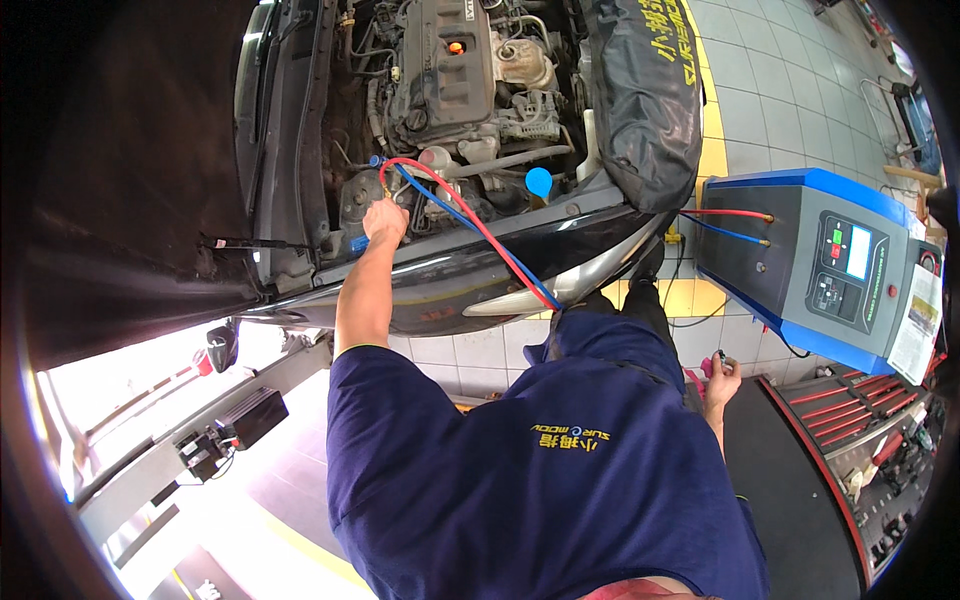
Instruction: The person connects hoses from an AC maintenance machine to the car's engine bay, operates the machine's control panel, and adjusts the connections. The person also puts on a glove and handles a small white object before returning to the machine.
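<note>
Red hose [470, 222] runs rightward from left hand [385, 220], clamped on its brass coupler [386, 187]. Right hand [722, 380], well apart, grips something small.

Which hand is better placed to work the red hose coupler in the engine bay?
Left. The left hand is stretched into the engine bay, right at the red hose end. The right hand hangs low by the hip, holding a small object, away from the car.
</note>
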### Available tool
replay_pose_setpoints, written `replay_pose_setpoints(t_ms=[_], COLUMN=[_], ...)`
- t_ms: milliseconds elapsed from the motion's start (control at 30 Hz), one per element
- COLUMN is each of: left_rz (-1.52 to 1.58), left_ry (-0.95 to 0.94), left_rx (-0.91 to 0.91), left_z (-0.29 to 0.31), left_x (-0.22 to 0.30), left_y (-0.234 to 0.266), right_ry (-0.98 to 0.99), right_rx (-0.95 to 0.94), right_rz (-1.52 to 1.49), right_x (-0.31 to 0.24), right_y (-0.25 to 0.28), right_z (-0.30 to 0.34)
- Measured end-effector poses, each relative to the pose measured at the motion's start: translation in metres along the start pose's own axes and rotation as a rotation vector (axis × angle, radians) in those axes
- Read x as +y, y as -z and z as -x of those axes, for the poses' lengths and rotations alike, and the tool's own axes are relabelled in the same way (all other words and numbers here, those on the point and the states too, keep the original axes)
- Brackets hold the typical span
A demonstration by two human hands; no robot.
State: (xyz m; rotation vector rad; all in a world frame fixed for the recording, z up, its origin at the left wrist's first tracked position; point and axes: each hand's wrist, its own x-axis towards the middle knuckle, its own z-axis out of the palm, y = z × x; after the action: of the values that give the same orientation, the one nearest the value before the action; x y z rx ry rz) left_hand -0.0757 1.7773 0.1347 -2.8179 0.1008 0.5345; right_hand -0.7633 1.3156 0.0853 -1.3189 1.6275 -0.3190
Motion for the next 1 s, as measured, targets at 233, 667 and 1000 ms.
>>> replay_pose_setpoints(t_ms=[233, 667, 1000], left_rz=[-0.088, 0.101, -0.1], left_ry=[-0.069, 0.068, -0.325], left_rx=[-0.073, -0.489, -0.067], left_z=[-0.009, -0.09, -0.157], left_x=[0.009, -0.005, -0.034], left_y=[0.024, 0.072, 0.021], right_ry=[0.066, 0.048, 0.057], right_rx=[0.003, 0.051, 0.276], right_rz=[0.062, 0.104, 0.304], right_x=[0.008, 0.018, -0.016], right_y=[-0.007, 0.018, 0.039], right_z=[-0.012, 0.005, 0.021])
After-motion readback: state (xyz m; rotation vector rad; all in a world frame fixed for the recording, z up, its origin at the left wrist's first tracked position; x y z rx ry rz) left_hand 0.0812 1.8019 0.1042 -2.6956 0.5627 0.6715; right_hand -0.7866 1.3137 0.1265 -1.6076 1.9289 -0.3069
